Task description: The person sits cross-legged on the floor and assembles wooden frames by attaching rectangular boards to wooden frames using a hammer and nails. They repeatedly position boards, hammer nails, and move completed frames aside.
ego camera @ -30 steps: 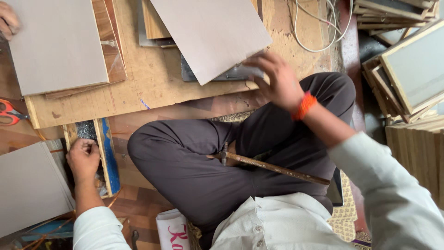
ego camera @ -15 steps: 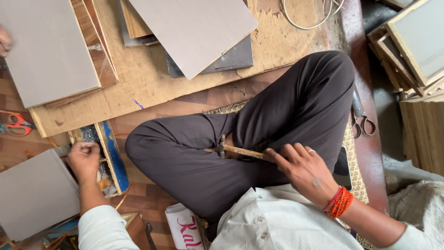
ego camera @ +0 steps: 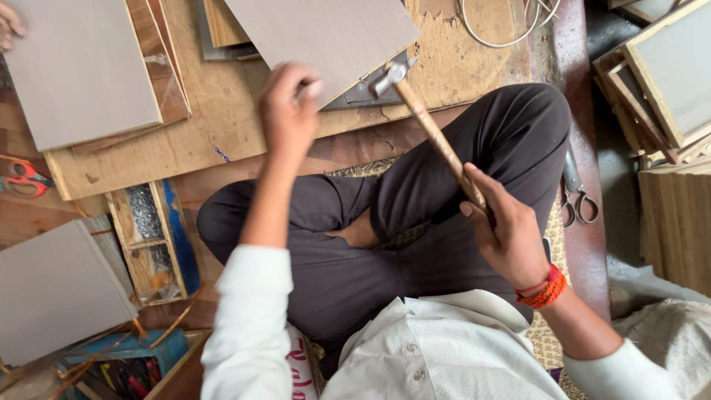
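Observation:
I sit cross-legged on the floor. My right hand [ego camera: 507,233] grips the wooden handle of a hammer [ego camera: 433,130], whose metal head is raised over the edge of a grey board [ego camera: 326,33] lying on a plywood sheet [ego camera: 222,126]. My left hand [ego camera: 289,107] is lifted with its fingers pinched together close to the board's near edge; whatever small thing it pinches is too small to make out. A red thread band circles my right wrist.
A wooden tray of nails [ego camera: 152,241] sits by my left knee. Another grey board [ego camera: 78,70] lies at far left, one more [ego camera: 55,292] at lower left. Orange-handled scissors [ego camera: 22,178] lie left, metal scissors [ego camera: 574,196] right. Framed panels [ego camera: 663,81] stack at right. Another person's hand [ego camera: 9,26] shows top left.
My right hand picked the hammer off my lap and raised it toward the board. My left hand left the nail tray and came up to the board's edge, fingers pinched.

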{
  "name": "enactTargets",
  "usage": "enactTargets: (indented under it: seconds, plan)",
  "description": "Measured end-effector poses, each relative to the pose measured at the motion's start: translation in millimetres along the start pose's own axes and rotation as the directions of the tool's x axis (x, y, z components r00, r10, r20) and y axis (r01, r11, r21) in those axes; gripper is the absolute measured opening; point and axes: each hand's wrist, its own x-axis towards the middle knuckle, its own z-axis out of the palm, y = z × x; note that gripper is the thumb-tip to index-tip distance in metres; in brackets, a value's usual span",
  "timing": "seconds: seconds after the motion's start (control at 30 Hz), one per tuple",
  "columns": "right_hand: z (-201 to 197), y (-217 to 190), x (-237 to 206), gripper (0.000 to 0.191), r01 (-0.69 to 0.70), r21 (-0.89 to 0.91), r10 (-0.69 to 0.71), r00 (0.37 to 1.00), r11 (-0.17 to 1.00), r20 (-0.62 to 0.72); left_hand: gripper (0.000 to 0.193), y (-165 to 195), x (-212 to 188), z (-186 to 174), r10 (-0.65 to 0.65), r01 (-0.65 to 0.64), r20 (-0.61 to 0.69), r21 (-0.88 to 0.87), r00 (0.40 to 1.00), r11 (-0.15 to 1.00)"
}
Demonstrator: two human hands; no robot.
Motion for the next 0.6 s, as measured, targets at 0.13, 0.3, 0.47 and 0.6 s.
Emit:
enactTargets:
  seconds: [0.13,0.3,0.47,0.6]
  plan:
    - [7,7,8,0.057,-0.212,0.255,0.214,0.977,0.943,0.021,0.017,5,27,68,0.043,-0.049,0.026,0.308,0.999,0.95]
    - [-2,19,34,0.055,-0.047,0.003,0.047,0.998,0.999,-0.03,0.02,-16,21,82,0.054,-0.082,0.102,0.295,0.993,0.952]
    - [-1,19,57,0.052,0.095,-0.187,-0.099,0.995,0.978,-0.014,0.022,-24,19,82,0.082,-0.109,0.105,0.281,0.991,0.953]
    - [13,20,68,0.053,0.118,-0.366,-0.101,0.993,0.923,0.065,0.023,-24,21,84,0.086,-0.118,0.11,0.323,0.99,0.939]
